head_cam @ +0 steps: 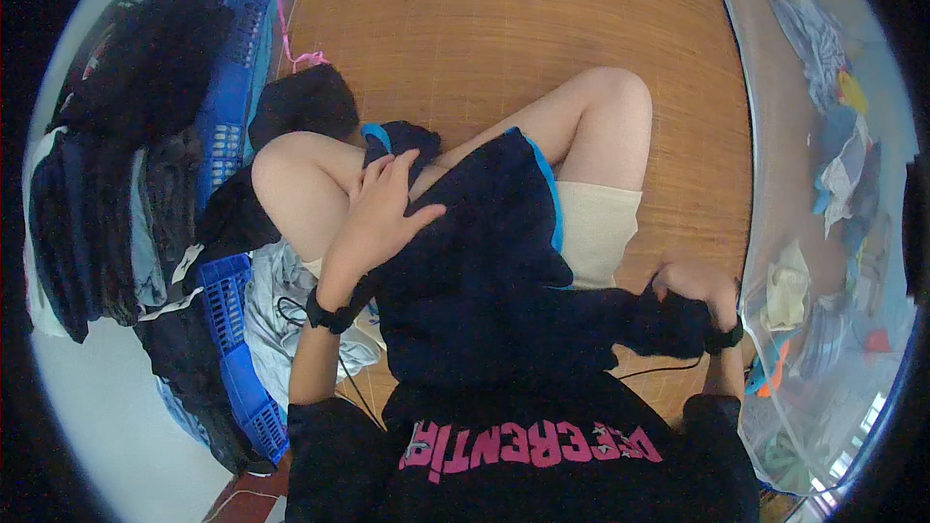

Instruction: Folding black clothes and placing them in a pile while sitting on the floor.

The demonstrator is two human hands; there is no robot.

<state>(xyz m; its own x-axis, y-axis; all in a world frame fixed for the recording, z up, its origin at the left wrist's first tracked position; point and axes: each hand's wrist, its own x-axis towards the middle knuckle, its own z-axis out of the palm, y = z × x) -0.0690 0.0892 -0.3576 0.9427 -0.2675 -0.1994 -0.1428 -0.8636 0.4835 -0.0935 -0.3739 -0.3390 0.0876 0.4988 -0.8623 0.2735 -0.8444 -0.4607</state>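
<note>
A dark garment with bright blue edging [465,269] lies across my lap, over bare legs and cream shorts [596,232]. My left hand [381,218] is palm down on the garment's left part, thumb spread from the fingers. Just beyond its fingertips is a dark piece with a blue-edged opening [399,142]. My right hand [694,287], slightly blurred, is over the end of a dark sleeve [654,323] stretched out to the right. Its fingers curl down at the sleeve, and whether they grip it is hidden.
Blue plastic baskets [225,305] stand along the left, with stacked dark clothes [131,87] on them. Grey crumpled cloth [280,312] and a black bundle [305,105] lie by my left leg. A woven mat [472,29] covers the floor. Sheer netting [777,160] runs down the right side.
</note>
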